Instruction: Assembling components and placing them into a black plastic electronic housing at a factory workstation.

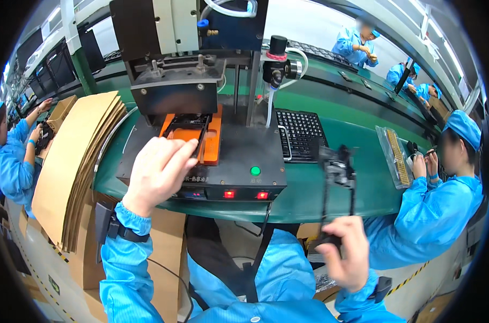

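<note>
The right hand [349, 252] grips one end of a blurred black frame [341, 169], held up right of the press [244, 142]. The left hand [159, 169] is at the press's orange fixture [213, 142], fingertips beside another black part [203, 135] there; whether they grip it cannot be told.

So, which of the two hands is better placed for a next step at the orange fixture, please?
Probably the left hand: it is right at the orange fixture, while the right hand is farther away and occupied with a blurred black part.
</note>
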`<state>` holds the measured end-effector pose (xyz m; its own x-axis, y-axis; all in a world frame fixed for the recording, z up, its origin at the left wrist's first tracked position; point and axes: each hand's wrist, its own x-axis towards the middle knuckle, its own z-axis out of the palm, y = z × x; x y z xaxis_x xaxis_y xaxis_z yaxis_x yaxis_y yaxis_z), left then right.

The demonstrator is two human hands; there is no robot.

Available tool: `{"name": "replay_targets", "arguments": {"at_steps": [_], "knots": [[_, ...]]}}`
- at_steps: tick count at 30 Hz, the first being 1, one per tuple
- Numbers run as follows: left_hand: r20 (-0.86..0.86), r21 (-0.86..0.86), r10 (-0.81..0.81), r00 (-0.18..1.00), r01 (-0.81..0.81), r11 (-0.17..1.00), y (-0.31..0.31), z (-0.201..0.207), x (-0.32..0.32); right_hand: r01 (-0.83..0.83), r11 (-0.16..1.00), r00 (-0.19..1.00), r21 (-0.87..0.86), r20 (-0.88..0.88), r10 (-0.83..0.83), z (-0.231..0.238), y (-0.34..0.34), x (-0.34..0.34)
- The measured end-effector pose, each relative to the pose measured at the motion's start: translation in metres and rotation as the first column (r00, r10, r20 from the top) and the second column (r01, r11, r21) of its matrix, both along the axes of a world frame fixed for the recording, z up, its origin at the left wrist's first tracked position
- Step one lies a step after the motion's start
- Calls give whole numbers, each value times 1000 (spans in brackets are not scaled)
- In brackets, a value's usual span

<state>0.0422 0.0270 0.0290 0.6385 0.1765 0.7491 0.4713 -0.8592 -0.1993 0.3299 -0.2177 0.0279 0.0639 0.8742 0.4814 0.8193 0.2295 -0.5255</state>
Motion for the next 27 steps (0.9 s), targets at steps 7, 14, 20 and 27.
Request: {"name": "replay_targets", "arguments": {"at_steps": [7,14,20,27], "knots": [[153,141,127,980,-149,979,-84,-56,-73,-302,951,953,60,-9,303,-6,49,-79],[760,-650,638,-122,-109,752,-177,-133,-153,-304,950,945,70,151,291,-13,78,-124],[421,-756,625,-658,126,642,-211,-323,-355,-291,949,944,119,200,264,-16,101,-155],[117,-825,649,-752,290,486,-216,-533,-514,-216,967,960,135,208,186,-19,103,-168]]}}
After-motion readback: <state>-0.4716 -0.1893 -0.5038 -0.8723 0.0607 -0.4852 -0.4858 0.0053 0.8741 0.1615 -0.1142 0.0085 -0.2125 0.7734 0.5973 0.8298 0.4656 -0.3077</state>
